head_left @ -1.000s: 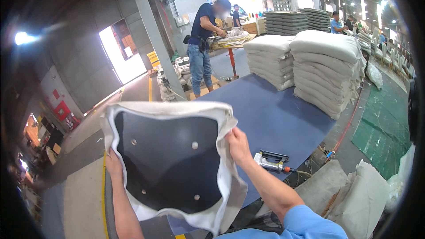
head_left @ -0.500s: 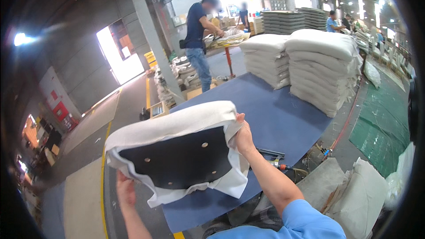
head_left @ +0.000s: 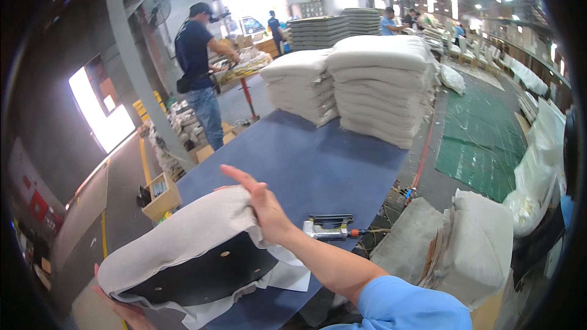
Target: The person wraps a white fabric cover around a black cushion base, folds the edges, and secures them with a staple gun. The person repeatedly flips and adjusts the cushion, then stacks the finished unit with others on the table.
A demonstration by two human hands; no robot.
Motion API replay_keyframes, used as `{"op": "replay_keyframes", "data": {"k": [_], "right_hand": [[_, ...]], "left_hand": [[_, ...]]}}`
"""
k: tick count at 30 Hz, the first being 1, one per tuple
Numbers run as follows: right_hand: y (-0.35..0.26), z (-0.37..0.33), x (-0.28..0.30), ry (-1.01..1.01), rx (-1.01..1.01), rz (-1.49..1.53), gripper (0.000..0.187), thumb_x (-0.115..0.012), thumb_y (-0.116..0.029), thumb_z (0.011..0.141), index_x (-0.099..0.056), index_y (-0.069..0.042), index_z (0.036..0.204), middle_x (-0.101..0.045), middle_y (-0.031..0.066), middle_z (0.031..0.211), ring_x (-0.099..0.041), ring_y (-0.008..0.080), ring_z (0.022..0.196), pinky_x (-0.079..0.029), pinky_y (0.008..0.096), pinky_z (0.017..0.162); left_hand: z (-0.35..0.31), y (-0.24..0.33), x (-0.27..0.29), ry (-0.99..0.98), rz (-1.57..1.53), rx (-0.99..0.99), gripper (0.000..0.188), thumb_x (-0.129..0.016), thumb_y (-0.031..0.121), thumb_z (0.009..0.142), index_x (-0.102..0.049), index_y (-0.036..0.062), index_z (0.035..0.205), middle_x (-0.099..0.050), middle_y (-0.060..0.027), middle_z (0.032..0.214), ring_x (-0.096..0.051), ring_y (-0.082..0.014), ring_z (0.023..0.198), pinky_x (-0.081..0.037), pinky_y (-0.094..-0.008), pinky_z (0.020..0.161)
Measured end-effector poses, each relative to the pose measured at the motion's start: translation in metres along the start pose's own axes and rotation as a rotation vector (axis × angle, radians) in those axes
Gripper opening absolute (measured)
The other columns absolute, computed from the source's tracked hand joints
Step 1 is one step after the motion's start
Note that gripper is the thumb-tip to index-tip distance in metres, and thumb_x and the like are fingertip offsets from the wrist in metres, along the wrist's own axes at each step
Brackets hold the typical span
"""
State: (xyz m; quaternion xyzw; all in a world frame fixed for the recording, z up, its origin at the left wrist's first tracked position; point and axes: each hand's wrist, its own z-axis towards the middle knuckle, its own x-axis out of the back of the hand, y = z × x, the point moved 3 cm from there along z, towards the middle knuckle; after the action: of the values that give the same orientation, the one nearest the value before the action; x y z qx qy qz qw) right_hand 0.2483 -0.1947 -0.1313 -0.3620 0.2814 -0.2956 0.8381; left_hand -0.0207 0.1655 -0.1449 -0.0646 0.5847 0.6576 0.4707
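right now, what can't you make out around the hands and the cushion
Head view:
Cushion: far side hidden, turned away from the camera.
Left hand: partly hidden behind the cushion; forearm cut off by the lower edge.
Right hand: it covers the cushion corner behind it.
Co-worker: too small and distant to tell what this person handles.

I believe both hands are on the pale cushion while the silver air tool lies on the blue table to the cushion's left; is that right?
Not quite: the head view shows the silver air tool to the right of the pale cushion. It lies on the blue table, and the left hand and right hand are both on the cushion.
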Motion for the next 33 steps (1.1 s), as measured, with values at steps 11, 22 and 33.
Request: {"op": "replay_keyframes", "data": {"k": [11, 22, 33], "right_hand": [[0.030, -0.022, 0.015, 0.151, -0.022, 0.066, 0.109, -0.032, -0.087, 0.093, -0.039, 0.001, 0.158, -0.055, 0.0130, 0.147, -0.051, 0.0214, 0.136, -0.035, 0.0381, 0.118], [0.000, -0.160, 0.038, 0.150, -0.101, 0.182, 0.109, -0.014, -0.084, 0.097, -0.067, 0.007, 0.127, -0.073, 0.0229, 0.121, -0.067, 0.0320, 0.121, -0.047, 0.0442, 0.112], [-0.004, -0.279, 0.052, 0.098, -0.488, 0.174, 0.074, -0.047, -0.057, 0.103, -0.044, -0.001, 0.153, -0.037, 0.0182, 0.164, -0.040, 0.0308, 0.149, -0.031, 0.0440, 0.124]], "left_hand": [[-0.002, -0.026, 0.051, 0.313, 0.073, -0.158, 0.088, -0.040, 0.076, 0.102, -0.050, 0.0037, 0.151, -0.053, -0.0094, 0.153, -0.047, -0.0257, 0.143, -0.030, -0.0435, 0.123], [-0.174, 0.016, 0.063, 0.224, 0.175, -0.126, 0.078, -0.028, 0.073, 0.106, -0.064, 0.0071, 0.129, -0.071, -0.0136, 0.122, -0.063, -0.0284, 0.120, -0.047, -0.0421, 0.111], [-0.295, 0.028, 0.108, 0.170, -0.279, 0.110, 0.075, -0.037, 0.068, 0.106, -0.065, 0.0048, 0.135, -0.062, -0.0204, 0.144, -0.051, -0.0338, 0.141, -0.033, -0.0485, 0.124]]}}
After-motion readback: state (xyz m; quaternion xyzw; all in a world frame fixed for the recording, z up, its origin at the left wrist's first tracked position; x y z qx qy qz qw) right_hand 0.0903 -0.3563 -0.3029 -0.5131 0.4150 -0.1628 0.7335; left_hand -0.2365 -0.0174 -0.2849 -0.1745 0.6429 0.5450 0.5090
